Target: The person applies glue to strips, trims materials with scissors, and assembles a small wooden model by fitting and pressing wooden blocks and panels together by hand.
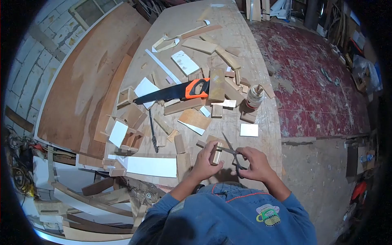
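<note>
Near the front edge of the bench, my left hand (204, 161) is closed round a small wooden piece (217, 156) with pale edges. My right hand (254, 163) grips a pair of dark scissors (234, 152) by the handles. The scissors' blades are spread: one points up and away, the other reaches left to the top of the wooden piece. Whether that blade touches the wood, I cannot tell. Just beyond my hands lies a white rectangular piece (249, 130). A glass jar (255, 98) stands farther back on the right.
A handsaw (175, 90) with an orange handle lies across wood scraps mid-bench. Small wooden boxes (131, 138) sit at the left, behind a long white board (151, 166). A large plywood sheet (85, 81) leans at the left. Red flooring (310, 90) lies to the right.
</note>
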